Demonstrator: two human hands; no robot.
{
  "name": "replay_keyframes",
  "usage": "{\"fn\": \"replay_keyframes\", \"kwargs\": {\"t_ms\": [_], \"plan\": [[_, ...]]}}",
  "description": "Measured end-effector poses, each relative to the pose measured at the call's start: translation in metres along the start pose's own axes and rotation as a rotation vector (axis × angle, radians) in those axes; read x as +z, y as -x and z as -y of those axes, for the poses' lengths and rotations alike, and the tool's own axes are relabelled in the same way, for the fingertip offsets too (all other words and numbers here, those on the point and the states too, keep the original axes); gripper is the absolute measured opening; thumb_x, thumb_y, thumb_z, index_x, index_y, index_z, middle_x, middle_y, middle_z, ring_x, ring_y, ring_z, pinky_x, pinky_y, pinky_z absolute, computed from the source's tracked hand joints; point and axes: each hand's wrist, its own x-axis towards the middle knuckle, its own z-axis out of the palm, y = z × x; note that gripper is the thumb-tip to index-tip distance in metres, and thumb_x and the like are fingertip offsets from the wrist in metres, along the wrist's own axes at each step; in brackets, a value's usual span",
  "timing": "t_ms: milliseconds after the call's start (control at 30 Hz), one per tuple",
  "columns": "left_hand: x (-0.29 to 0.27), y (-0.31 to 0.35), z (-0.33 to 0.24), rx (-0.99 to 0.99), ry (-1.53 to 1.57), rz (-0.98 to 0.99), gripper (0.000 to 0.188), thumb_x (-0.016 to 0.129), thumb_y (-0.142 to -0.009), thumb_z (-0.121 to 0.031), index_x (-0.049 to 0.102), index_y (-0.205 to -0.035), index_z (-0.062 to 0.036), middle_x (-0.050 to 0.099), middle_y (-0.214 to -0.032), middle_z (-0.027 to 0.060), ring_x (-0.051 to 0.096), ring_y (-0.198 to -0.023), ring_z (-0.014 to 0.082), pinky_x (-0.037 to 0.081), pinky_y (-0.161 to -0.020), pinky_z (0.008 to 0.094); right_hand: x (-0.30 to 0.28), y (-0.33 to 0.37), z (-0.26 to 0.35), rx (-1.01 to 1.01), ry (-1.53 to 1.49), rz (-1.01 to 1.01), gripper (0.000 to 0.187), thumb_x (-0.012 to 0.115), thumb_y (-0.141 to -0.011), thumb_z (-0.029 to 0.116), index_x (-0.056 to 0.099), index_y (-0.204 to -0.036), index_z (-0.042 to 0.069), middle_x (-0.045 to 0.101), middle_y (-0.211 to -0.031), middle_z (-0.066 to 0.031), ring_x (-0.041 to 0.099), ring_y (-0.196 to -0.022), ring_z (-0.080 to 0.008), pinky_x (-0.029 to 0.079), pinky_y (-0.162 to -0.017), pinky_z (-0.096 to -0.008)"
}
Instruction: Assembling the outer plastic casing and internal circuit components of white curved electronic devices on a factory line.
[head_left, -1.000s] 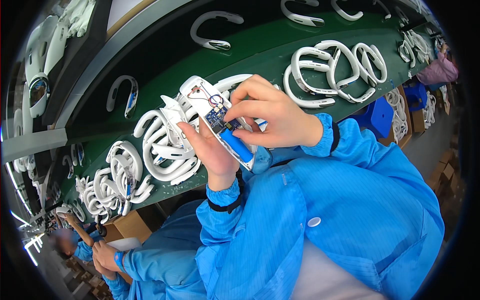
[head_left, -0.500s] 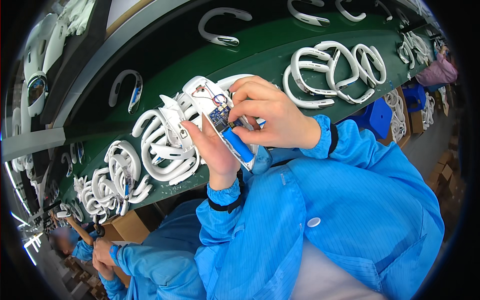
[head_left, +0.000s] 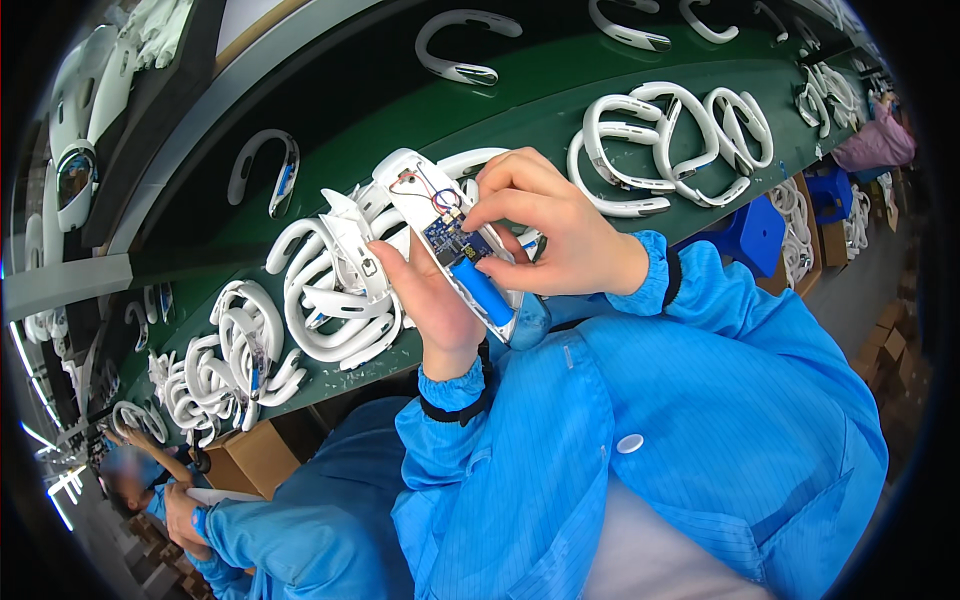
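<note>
An opened white curved housing (head_left: 404, 194), which looks like half of a neck fan, is held up in front of my chest. Inside it lie a dark circuit board (head_left: 449, 240), thin red and blue wires (head_left: 440, 196) and a blue cylindrical battery (head_left: 482, 291). My left hand (head_left: 432, 300) supports the housing from its left side and beneath, thumb raised and the other fingers hidden behind. Bent over the right edge is my right hand (head_left: 562, 228), its thumb and forefinger gripping the circuit board between the wires and the battery. A loose white shell piece (head_left: 350, 250) is beside my left thumb.
White neck-fan parts (head_left: 340, 325) lie heaped on the green bench (head_left: 520, 115), with more rings (head_left: 665, 140) to the right. Single curved parts (head_left: 465, 45) line the dark far strip. A blue stool (head_left: 750, 235) stands right; a co-worker's arm (head_left: 190, 515) is lower left.
The curved parts on the far strip have shifted right. My right forefinger and thumb have moved slightly on the board, and the housing has shifted slightly right. The co-worker's hands moved.
</note>
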Motion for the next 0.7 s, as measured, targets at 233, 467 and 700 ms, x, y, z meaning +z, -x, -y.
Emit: {"fn": "replay_keyframes", "kwargs": {"t_ms": [233, 467, 700], "plan": [[-0.014, 0.003, 0.004, -0.019, 0.010, 0.177, 0.088, 0.009, -0.085, -0.072, 0.039, -0.124, 0.0004, 0.058, -0.093, 0.0162, 0.060, -0.073, 0.0224, 0.050, -0.060, 0.0314, 0.004, 0.005, 0.007, 0.594, -0.702, -0.099, 0.040, 0.063, -0.077, 0.014, 0.051, -0.114, 0.003, 0.051, -0.097, -0.0054, 0.050, -0.086, -0.0147, 0.045, -0.074, -0.0296], [0.000, -0.011, 0.033, 0.955, -0.912, -0.224, 0.063, 0.020, -0.095, -0.054, 0.040, -0.115, 0.0014, 0.035, -0.106, 0.0137, 0.038, -0.097, 0.0206, 0.034, -0.082, 0.0320, 0.018, -0.006, 0.008, 0.842, -1.485, -0.028, 0.066, 0.019, -0.095, 0.054, 0.032, -0.137, 0.004, 0.055, -0.119, -0.0154, 0.057, -0.106, -0.0235, 0.046, -0.091, -0.0343], [-0.141, -0.032, -0.018, 0.331, -1.317, -0.713, 0.061, 0.065, -0.079, -0.042, 0.051, -0.105, 0.0119, 0.056, -0.095, 0.0250, 0.055, -0.090, 0.0349, 0.042, -0.081, 0.0420, -0.015, 0.011, -0.021, 0.652, -1.410, 0.035, 0.065, 0.021, -0.095, 0.055, 0.022, -0.142, 0.011, 0.059, -0.091, -0.0130, 0.060, -0.080, -0.0207, 0.051, -0.069, -0.0318]]}}
